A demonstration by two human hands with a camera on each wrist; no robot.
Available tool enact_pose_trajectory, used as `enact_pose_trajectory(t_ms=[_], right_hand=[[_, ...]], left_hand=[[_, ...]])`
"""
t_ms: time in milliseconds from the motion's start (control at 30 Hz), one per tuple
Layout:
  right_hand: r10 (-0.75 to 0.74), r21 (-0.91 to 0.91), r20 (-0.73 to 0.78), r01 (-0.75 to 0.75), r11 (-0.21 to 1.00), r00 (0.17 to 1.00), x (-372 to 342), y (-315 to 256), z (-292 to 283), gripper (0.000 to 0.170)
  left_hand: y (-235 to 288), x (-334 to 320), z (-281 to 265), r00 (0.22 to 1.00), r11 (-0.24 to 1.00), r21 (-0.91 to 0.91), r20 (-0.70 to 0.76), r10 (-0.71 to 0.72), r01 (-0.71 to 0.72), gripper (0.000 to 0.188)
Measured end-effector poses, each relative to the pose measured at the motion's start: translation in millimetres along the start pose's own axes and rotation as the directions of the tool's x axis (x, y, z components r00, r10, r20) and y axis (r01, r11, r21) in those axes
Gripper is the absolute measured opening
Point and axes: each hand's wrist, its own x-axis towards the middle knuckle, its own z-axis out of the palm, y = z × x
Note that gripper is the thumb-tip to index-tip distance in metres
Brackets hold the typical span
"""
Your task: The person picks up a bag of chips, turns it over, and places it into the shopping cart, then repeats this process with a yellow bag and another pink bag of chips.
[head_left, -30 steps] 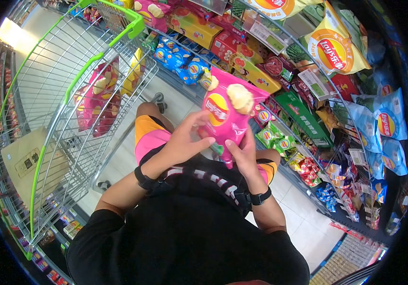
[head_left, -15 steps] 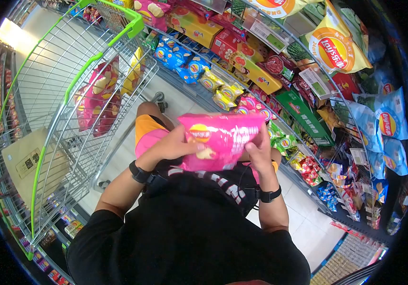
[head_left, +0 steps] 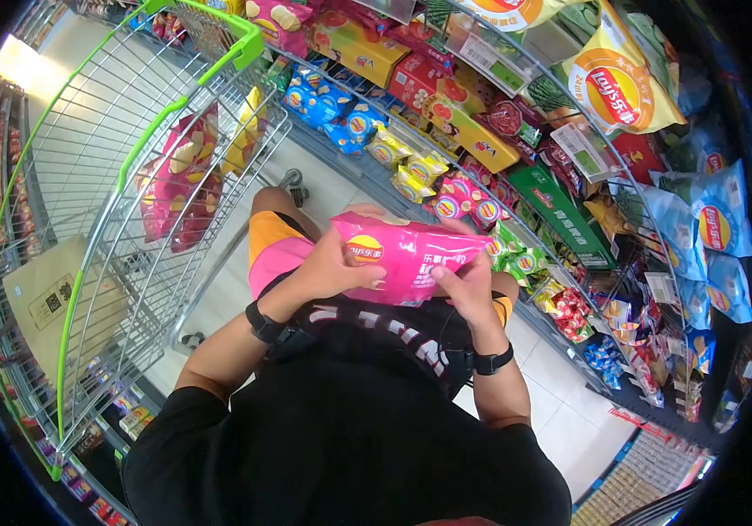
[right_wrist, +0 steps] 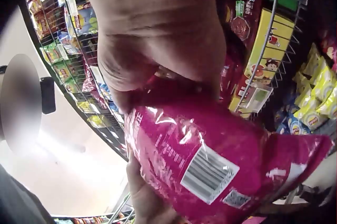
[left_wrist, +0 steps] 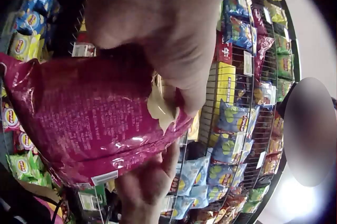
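Between both hands lies a pink Lay's chip bag point(head_left: 407, 254), level in front of the lap with its logo side up in the head view. My left hand point(head_left: 336, 265) grips its left end, thumb over the front. At the other end my right hand point(head_left: 471, 287) holds it, thumb on the front near the white lettering. Small print covers the bag's back point(left_wrist: 95, 118) in the left wrist view. A barcode point(right_wrist: 209, 174) on the bag faces the right wrist camera. Fingers behind the bag are mostly hidden in the head view.
A green-trimmed shopping cart point(head_left: 126, 167) stands at the left, with pink chip bags point(head_left: 185, 180), a yellow bag point(head_left: 246, 131) and a brown paper bag point(head_left: 65, 307). Shelves ahead and right hold small snack packs point(head_left: 415, 175), boxes point(head_left: 560, 215) and large chip bags point(head_left: 613, 83).
The chip bag was upright with its logo side showing a second ago; it has since turned sideways and been tipped over flatter. Both hands have shifted their hold to its two ends.
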Motion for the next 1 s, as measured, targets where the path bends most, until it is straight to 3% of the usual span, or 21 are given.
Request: enact_pose_trajectory(t_ms=[100, 233, 333, 467, 667, 767, 867, 967, 1000], right_hand=[[-0.041, 0.069, 0.101, 0.034, 0.997, 0.994, 4.4, -14.3, 5.4, 0.061], [-0.02, 0.044, 0.12, 0.015, 0.999, 0.993, 1.4, -12.7, 1.7, 0.051], [-0.022, 0.026, 0.112, 0.019, 0.999, 0.993, 1.3, -11.0, 1.0, 0.044], [-0.016, -0.008, 0.088, 0.016, 1.0, 0.996, 1.5, -7.5, 0.9, 0.04], [-0.006, 0.187, 0.127, -0.017, 0.982, 0.992, 6.0, -7.8, 4.5, 0.071], [0.112, 0.015, 0.188, -0.117, 0.993, 0.976, -3.8, 17.8, -6.7, 0.082], [0.24, -0.093, 0.169, -0.227, 0.969, 0.956, -7.1, 21.0, 5.4, 0.068], [0.281, -0.017, 0.068, -0.28, 0.96, 0.957, -3.1, 20.3, 11.0, 0.056], [0.314, 0.094, 0.019, -0.314, 0.945, 0.949, -1.7, 20.9, 13.0, 0.052]], left_hand=[[3.6, -0.7, -0.2, 0.994, 0.997, -0.005, 0.078, -0.082, 0.083, 0.062], [5.2, -0.1, -1.0, 0.989, 0.994, 0.086, 0.129, -0.072, 0.061, 0.055], [8.0, -0.1, 1.3, 0.991, 0.997, 0.016, 0.11, -0.075, 0.073, 0.053], [3.9, 2.7, -2.0, 0.99, 0.993, 0.12, 0.136, -0.02, 0.004, 0.05], [-5.6, -1.7, -4.8, 0.995, 0.995, 0.016, 0.021, -0.099, 0.098, 0.044], [-5.9, -0.6, -5.5, 0.997, 0.997, -0.071, -0.077, -0.031, 0.025, 0.036], [-6.0, 7.2, -6.8, 0.972, 0.983, -0.184, -0.233, -0.024, -0.02, 0.038], [-10.2, 12.5, -5.8, 0.976, 0.972, -0.234, -0.213, -0.032, -0.019, 0.051], [-9.6, 13.5, -5.9, 0.979, 0.974, -0.226, -0.202, -0.031, -0.016, 0.055]])
